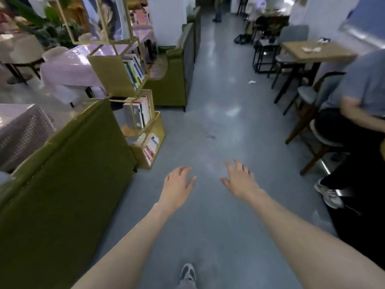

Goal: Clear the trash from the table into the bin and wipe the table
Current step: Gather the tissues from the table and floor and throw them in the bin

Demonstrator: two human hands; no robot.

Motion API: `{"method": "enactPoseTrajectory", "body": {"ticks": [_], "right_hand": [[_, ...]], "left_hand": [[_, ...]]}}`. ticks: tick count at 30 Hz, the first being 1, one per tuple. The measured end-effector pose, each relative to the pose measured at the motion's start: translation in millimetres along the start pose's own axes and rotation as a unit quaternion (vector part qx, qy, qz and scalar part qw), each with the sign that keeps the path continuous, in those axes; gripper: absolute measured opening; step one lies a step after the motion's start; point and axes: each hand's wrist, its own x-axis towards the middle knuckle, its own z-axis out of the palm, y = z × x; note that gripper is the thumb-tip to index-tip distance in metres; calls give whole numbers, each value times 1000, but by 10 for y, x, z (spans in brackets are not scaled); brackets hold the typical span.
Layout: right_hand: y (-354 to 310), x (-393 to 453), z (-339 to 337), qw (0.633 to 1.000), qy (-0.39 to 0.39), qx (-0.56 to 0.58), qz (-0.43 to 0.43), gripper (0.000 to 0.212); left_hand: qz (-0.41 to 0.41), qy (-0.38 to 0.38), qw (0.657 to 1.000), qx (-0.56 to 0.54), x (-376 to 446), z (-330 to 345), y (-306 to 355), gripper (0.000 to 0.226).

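Note:
My left hand (179, 184) and my right hand (239, 180) hover palm down over the grey floor in an aisle, fingers spread and holding nothing. Far off at the upper right stands a wooden table (331, 53) with crumpled white paper (311, 49) and a small dark object (324, 40) on it. A scrap of white paper (252, 82) lies on the floor near that table. No bin shows in this view.
Green sofa backs (68, 174) and a gold bookshelf (143, 122) line the left side. A seated person (358, 113) on a chair sits at the right, one shoe (329, 195) reaching toward the aisle. Stools (287, 59) stand by the wooden table. My own shoe (187, 272) is below.

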Motion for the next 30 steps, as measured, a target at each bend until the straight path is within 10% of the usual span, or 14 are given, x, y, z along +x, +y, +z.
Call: {"method": "enactPoseTrajectory", "body": {"ticks": [17,30], "right_hand": [[512,1329,-413,982,-6,53,183,66],[1453,3382,-898,985,-17,96,144,65]], "left_hand": [[120,-112,983,-77,2430,340,194,45],[89,-138,986,22,4562,657,557,47]]}}
